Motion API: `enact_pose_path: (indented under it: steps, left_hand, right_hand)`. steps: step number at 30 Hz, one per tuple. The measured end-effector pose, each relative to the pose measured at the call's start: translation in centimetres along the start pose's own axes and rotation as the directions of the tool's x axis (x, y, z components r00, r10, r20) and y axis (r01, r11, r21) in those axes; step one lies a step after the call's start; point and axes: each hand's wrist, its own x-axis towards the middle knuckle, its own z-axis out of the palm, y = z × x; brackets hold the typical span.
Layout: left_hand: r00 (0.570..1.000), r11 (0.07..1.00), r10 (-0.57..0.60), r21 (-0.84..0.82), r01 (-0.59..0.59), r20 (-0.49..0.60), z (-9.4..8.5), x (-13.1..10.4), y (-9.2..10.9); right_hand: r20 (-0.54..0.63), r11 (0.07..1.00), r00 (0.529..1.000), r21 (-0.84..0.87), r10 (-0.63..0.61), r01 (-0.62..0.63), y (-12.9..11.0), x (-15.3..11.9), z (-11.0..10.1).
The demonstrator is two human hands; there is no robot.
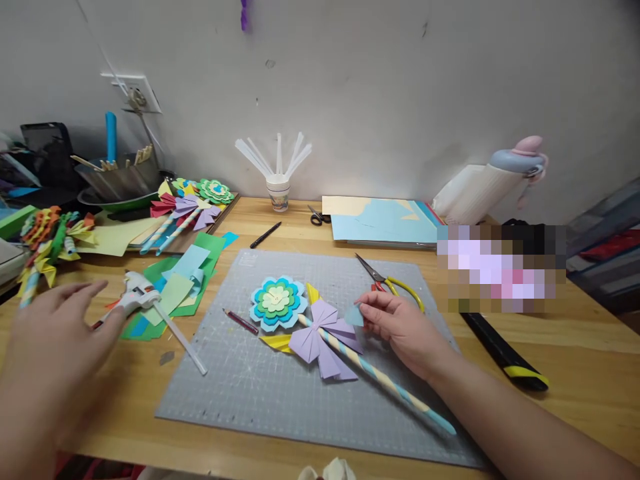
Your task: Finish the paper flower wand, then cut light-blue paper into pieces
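Currently, the right hand pinches a small light-blue paper piece between thumb and fingertips, just above the purple petals of a paper flower stem. The left hand is open, its fingers spread and slightly blurred, over the handle end of a white glue gun; whether it touches the handle, I can't tell. A clear glue stick pokes out of the gun, its free end over the gray cutting mat.

On the mat lies the striped stem, blue and cream, running diagonally down to the right, with a purple paper bow and 2 yellow paper leaves near its upper end. Touching or nearly touching that end is a layered flower in blue, green and pale yellow. A dark red pencil lies left of it, and yellow-handled scissors lie behind the right hand.

Beyond the mat are a black pen, a paper cup holding white sticks, and 1 dark pair of scissors. Green and blue paper sheets lie beneath and beside the gun.
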Motion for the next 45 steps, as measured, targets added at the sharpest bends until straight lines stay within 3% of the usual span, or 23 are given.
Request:
enact_pose_path:
  steps: [1,2,4,5,7,9,12,18,20,21,22,24,26,27,29,31,34,41,43,44,45]
  left_hand:
    - [0.994,1.0,0.006,-0.019,-0.008,-0.106,-0.1,-1.1,1.7]
    - [0.994,0.995,0.004,-0.097,-0.014,-0.111,-0.2,-2.2,3.7]
    - [0.996,0.915,0.075,-0.401,-0.052,0.043,-0.2,-4.5,8.1]
    - [0.977,0.839,0.17,-0.54,-0.074,0.13,-0.2,-5.3,10.2]
    - [0.883,0.72,0.325,-0.694,0.0,0.338,0.1,-6.3,14.0]
    - [0.76,0.637,0.405,-0.753,0.165,0.509,0.6,-6.2,16.7]
    - [0.629,0.543,0.475,-0.767,0.341,0.616,1.3,-5.4,18.8]
    - [0.522,0.454,0.503,-0.725,0.518,0.688,2.5,-4.3,19.6]
    - [0.466,0.434,0.483,-0.665,0.608,0.741,2.6,-4.1,19.4]
    - [0.436,0.415,0.475,-0.632,0.655,0.764,2.6,-3.9,19.3]
    - [0.409,0.392,0.471,-0.6,0.697,0.782,2.6,-3.8,19.2]
    - [0.361,0.343,0.472,-0.545,0.765,0.804,2.5,-3.7,19.0]
    - [0.326,0.308,0.478,-0.503,0.807,0.815,2.4,-3.7,18.9]
    - [0.309,0.298,0.485,-0.487,0.821,0.818,2.4,-3.8,18.9]
    - [0.274,0.285,0.503,-0.457,0.843,0.819,2.4,-4.0,19.0]
    - [0.247,0.28,0.513,-0.432,0.857,0.822,2.4,-4.3,19.2]
    - [0.242,0.267,0.508,-0.418,0.868,0.827,2.5,-4.7,19.3]
    - [0.289,0.256,0.457,-0.436,0.863,0.841,2.5,-4.7,19.3]
    - [0.335,0.263,0.44,-0.476,0.839,0.833,2.6,-4.7,19.3]
    - [0.382,0.267,0.425,-0.517,0.813,0.821,2.7,-4.6,19.3]
    - [0.446,0.275,0.401,-0.57,0.774,0.8,2.8,-4.6,19.2]
  right_hand:
    - [0.005,0.999,1.0,-0.032,-0.007,0.008,-0.3,-0.1,0.1]
    - [0.01,0.998,1.0,-0.06,-0.021,0.021,-0.6,-0.3,0.4]
    - [0.032,0.995,0.998,-0.087,-0.047,0.05,-1.6,-0.6,1.0]
    - [0.049,0.994,0.998,-0.091,-0.049,0.053,-2.1,-0.7,1.4]
    - [0.087,0.994,0.996,-0.099,-0.035,0.043,-3.0,-0.9,2.3]
    - [0.123,0.993,0.992,-0.109,-0.023,0.036,-3.5,-0.9,3.0]
    - [0.158,0.993,0.986,-0.102,-0.044,0.061,-3.6,-0.7,3.8]
    - [0.154,0.987,0.984,-0.122,-0.089,0.109,-3.2,0.0,4.2]
    - [0.139,0.951,0.973,-0.224,-0.187,0.215,-3.1,0.0,3.7]
    - [0.155,0.894,0.945,-0.309,-0.289,0.324,-3.0,0.0,3.4]
    - [0.205,0.791,0.887,-0.402,-0.413,0.461,-3.0,-0.2,3.0]
    - [0.38,0.451,0.681,-0.536,-0.626,0.714,-2.8,-0.5,2.4]
    - [0.525,0.1,0.469,-0.584,-0.711,0.806,-2.5,-0.9,2.2]
    - [0.564,-0.025,0.398,-0.597,-0.724,0.802,-2.4,-1.0,2.3]
    - [0.606,-0.167,0.316,-0.607,-0.73,0.777,-2.1,-1.3,2.5]
    - [0.621,-0.206,0.282,-0.595,-0.731,0.777,-1.9,-1.4,2.8]
    - [0.616,-0.198,0.263,-0.577,-0.742,0.792,-1.9,-1.6,2.9]
    - [0.603,-0.067,0.335,-0.544,-0.724,0.836,-2.3,-1.7,2.8]
    - [0.603,0.07,0.376,-0.467,-0.703,0.881,-2.8,-1.9,3.1]
    - [0.591,0.204,0.426,-0.405,-0.685,0.891,-3.0,-2.1,3.2]
    - [0.57,0.388,0.504,-0.322,-0.649,0.863,-3.2,-2.3,3.2]
